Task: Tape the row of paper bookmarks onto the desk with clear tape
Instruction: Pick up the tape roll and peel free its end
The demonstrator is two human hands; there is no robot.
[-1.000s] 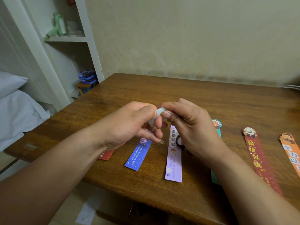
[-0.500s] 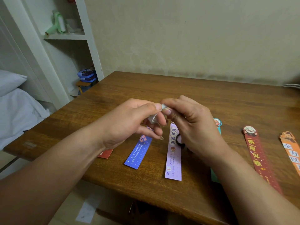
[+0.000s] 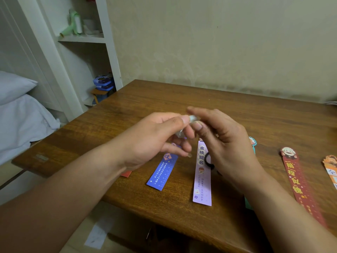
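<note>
A single wide-angle view from the person's head looks forward and down across the wooden surface point(image 3: 182, 95) toward the far wall point(image 3: 218, 42). The left hand point(image 3: 151, 141) and right hand point(image 3: 226, 143) sit close under it, mid-frame; a bed point(image 3: 18, 115) edges in at left.

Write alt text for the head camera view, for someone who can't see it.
Above a wooden desk, the left hand and right hand pinch a piece of clear tape between them. A blue bookmark, a purple bookmark and a red bookmark lie in a row beneath.
</note>
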